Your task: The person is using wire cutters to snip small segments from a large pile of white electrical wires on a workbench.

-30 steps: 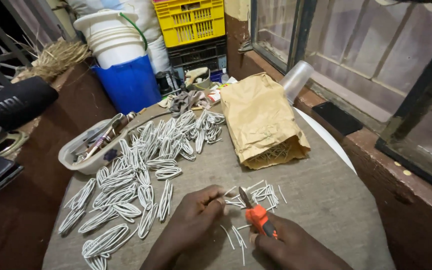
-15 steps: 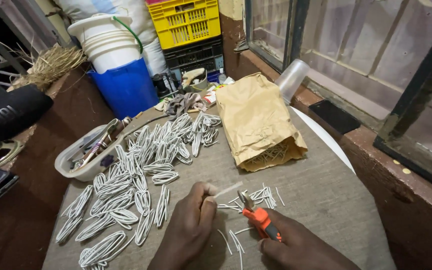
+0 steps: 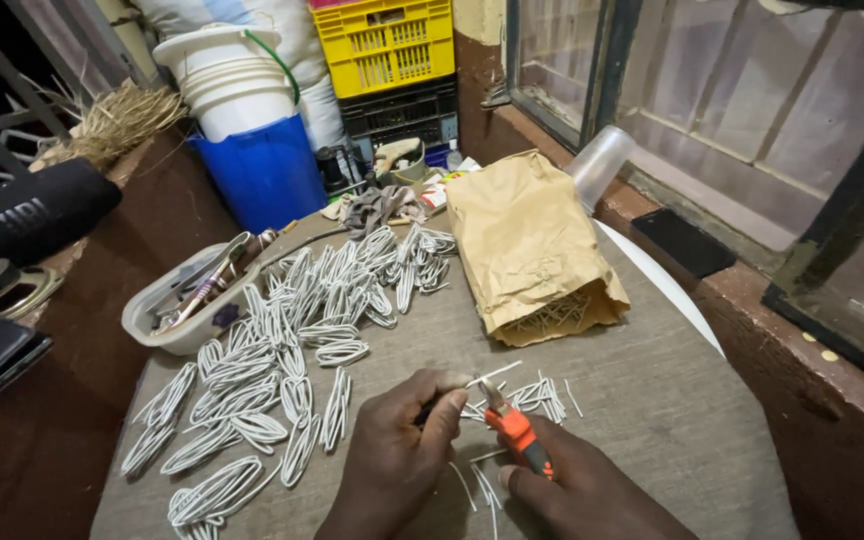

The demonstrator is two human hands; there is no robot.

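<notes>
My left hand (image 3: 397,450) pinches a thin white strip (image 3: 492,375) near the table's front edge. My right hand (image 3: 577,490) grips orange-handled pliers (image 3: 514,428), whose jaws touch that strip just right of my left fingers. A small heap of short white strips (image 3: 537,397) lies just beyond the pliers. More cut pieces (image 3: 482,490) lie between my wrists. Several looped white bundles (image 3: 282,350) spread across the left and middle of the grey cloth-covered table (image 3: 672,400).
An open brown paper bag (image 3: 532,250) lies on its side at the back right, thin sticks showing in its mouth. A white bowl of tools (image 3: 182,305) sits at the left. Behind stand a blue bucket (image 3: 262,170), white buckets, yellow and black crates, a clear cup (image 3: 600,165).
The camera has dipped and moved closer. My hands have shifted slightly right, and the pliers' jaws have come up against the strip held by my left hand.
</notes>
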